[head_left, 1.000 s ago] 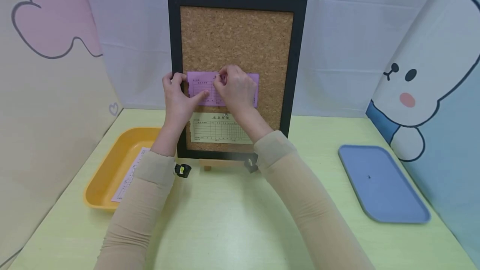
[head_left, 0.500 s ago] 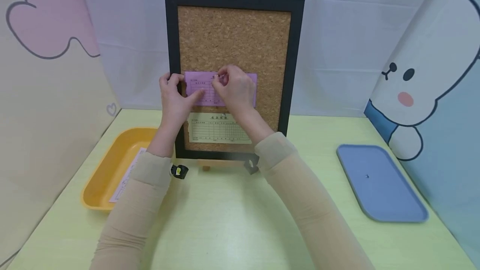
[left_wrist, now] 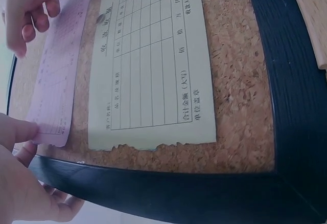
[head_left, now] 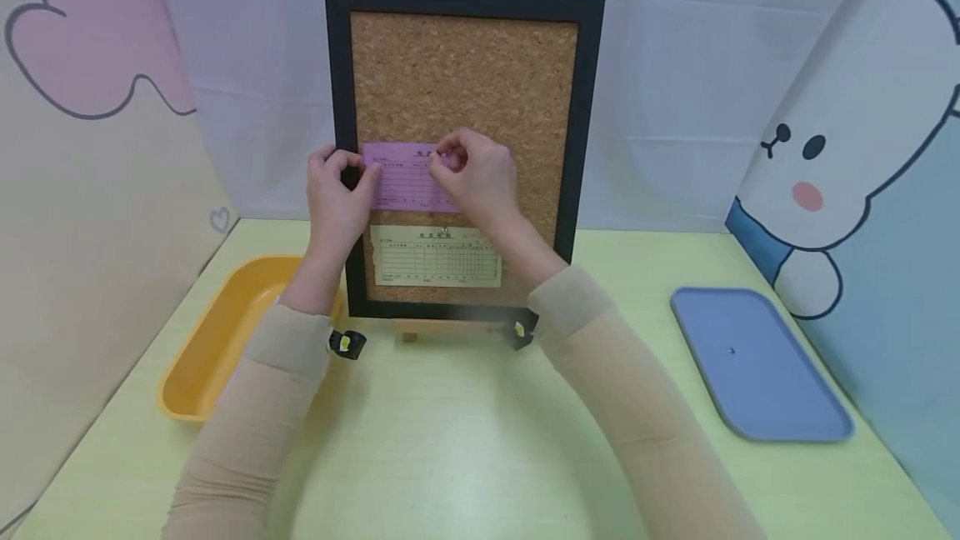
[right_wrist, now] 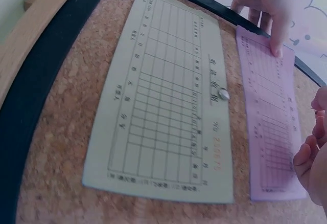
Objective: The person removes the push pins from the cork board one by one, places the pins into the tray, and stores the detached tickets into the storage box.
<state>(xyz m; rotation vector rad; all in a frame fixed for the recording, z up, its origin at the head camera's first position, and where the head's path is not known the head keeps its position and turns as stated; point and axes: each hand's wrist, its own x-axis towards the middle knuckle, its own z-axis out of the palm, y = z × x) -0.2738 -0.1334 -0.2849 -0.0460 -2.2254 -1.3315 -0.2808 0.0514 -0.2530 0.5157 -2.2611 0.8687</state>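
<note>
A purple receipt slip (head_left: 405, 182) lies against the cork board (head_left: 465, 77), above a pale yellow receipt slip (left_wrist: 148, 75) fixed by a silver pushpin (right_wrist: 223, 94) at its top middle. At the board's left side, my left hand (head_left: 335, 198) pinches the purple slip's torn left edge; its thumb (right_wrist: 277, 42) lies on the paper and its other fingers reach over the black frame. My right hand (head_left: 480, 177) is in front of the purple slip's upper middle. A small pin, its thin point (right_wrist: 313, 107) just visible, is pinched between thumb and forefinger.
The framed board leans on a wooden stand (head_left: 409, 332). A yellow tray (head_left: 180, 390) stands at the left, partly behind my left sleeve. On the blue tray (head_left: 780, 390) at the right lies a small pushpin (head_left: 732, 350).
My left thumb has drawn back from the purple slip's face to its left edge. The right hand stays by the slip's upper middle, shifted slightly right against the board.
</note>
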